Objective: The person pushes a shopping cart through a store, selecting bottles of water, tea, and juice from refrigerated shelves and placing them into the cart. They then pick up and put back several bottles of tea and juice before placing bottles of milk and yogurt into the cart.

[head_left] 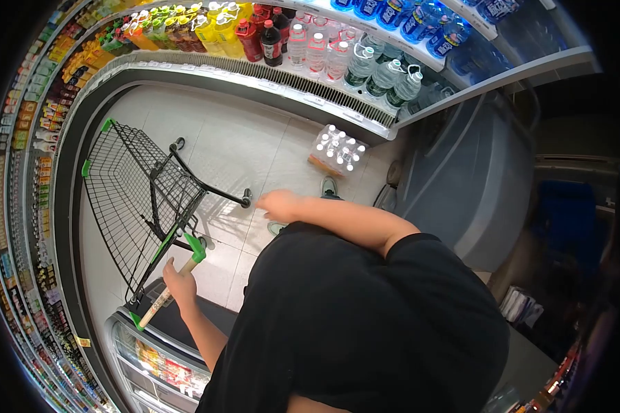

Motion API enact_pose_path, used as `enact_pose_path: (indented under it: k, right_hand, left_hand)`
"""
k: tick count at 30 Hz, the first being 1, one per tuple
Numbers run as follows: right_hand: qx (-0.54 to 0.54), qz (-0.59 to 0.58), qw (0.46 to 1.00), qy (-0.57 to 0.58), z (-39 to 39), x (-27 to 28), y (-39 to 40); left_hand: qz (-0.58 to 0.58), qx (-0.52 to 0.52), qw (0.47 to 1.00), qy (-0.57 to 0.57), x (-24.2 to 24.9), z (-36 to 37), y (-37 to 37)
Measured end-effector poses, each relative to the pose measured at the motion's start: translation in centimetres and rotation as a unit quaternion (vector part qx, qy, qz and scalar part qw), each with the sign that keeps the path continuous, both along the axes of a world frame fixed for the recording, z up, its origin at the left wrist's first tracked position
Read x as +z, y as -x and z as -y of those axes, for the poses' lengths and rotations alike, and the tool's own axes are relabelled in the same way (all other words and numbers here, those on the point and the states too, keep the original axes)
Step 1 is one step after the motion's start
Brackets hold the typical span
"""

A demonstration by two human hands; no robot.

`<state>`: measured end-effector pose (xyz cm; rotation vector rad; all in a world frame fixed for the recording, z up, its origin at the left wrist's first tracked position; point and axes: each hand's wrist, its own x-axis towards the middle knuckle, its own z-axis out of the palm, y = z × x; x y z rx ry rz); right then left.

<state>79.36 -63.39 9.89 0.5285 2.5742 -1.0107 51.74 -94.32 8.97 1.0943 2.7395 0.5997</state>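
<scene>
A wire shopping cart (127,199) with green corner pieces stands on the tiled floor at the left. Its pale handle (157,307) runs between two green end pieces, and my left hand (179,281) is closed around it near the upper end. My right hand (279,204) is in mid-air in front of my body, right of the cart's wheel. It is smeared by motion, so its fingers do not show clearly, and I see nothing in it.
A shrink-wrapped pack of bottles (336,151) sits on the floor near my feet. Behind it, a refrigerated shelf (317,96) holds rows of drinks and curves round to the left. A grey bulky unit (455,179) stands at the right, and a glass-topped freezer (162,365) at the lower left.
</scene>
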Motion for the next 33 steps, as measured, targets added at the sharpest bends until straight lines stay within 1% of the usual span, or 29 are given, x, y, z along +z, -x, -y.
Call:
enact_pose_path:
  k: [1, 2, 4, 6, 8, 11, 13, 15, 17, 20, 23, 26, 29, 32, 33]
  right_hand:
    - [-0.033, 0.013, 0.999, -0.021, -1.8, -0.3, -2.7]
    - [-0.065, 0.027, 0.997, -0.043, -3.6, -0.2, -5.6]
    - [-0.145, 0.066, 0.986, -0.055, -6.4, 0.1, -10.8]
    - [-0.217, 0.14, 0.964, -0.063, -9.2, -0.7, -15.8]
    - [-0.31, 0.119, 0.942, -0.039, -11.7, -1.9, -20.3]
    - [-0.379, 0.147, 0.912, -0.053, -14.8, -0.8, -25.4]
    - [-0.391, 0.147, 0.907, -0.061, -16.8, -0.3, -28.0]
    - [-0.408, 0.145, 0.899, -0.067, -17.5, -0.1, -30.2]
    - [-0.436, 0.134, 0.886, -0.08, -18.7, -0.5, -31.6]
    - [-0.451, 0.134, 0.88, -0.07, -20.2, -0.9, -32.9]
    - [-0.455, 0.154, 0.875, -0.066, -21.6, -0.8, -33.2]
    - [-0.448, 0.161, 0.877, -0.063, -23.7, 0.3, -32.6]
    - [-0.455, 0.127, 0.876, -0.097, -26.5, 1.2, -31.4]
    - [-0.478, 0.077, 0.867, -0.119, -30.7, 1.3, -30.0]
    - [-0.466, 0.051, 0.871, -0.147, -32.2, 1.6, -29.2]
  left_hand:
    - [0.01, 0.014, 0.999, -0.046, 3.0, -3.2, -2.6]
    - [0.017, 0.014, 0.997, -0.076, 4.7, -6.3, -4.4]
    - [0.031, 0.016, 0.99, -0.137, 6.7, -11.6, -7.3]
    - [0.024, -0.061, 0.989, -0.129, 7.9, -16.9, -10.4]
    - [0.071, -0.134, 0.981, -0.119, 7.6, -21.6, -13.5]
    - [0.113, -0.209, 0.968, -0.083, 6.1, -27.4, -17.9]
    - [0.149, -0.24, 0.958, -0.05, 5.5, -30.2, -20.3]
    - [0.138, -0.295, 0.945, -0.04, 6.0, -32.4, -22.4]
    - [0.114, -0.348, 0.929, -0.052, 6.1, -34.9, -24.2]
    - [0.131, -0.38, 0.915, -0.03, 6.5, -38.0, -25.7]
    - [0.142, -0.41, 0.901, 0.015, 5.4, -40.6, -26.0]
    - [0.166, -0.439, 0.882, 0.031, 4.4, -43.9, -26.2]
    - [0.191, -0.449, 0.871, 0.053, 3.0, -46.3, -25.9]
    - [0.227, -0.461, 0.854, 0.076, 1.4, -50.1, -26.0]
    - [0.242, -0.464, 0.848, 0.084, 0.4, -51.4, -26.1]
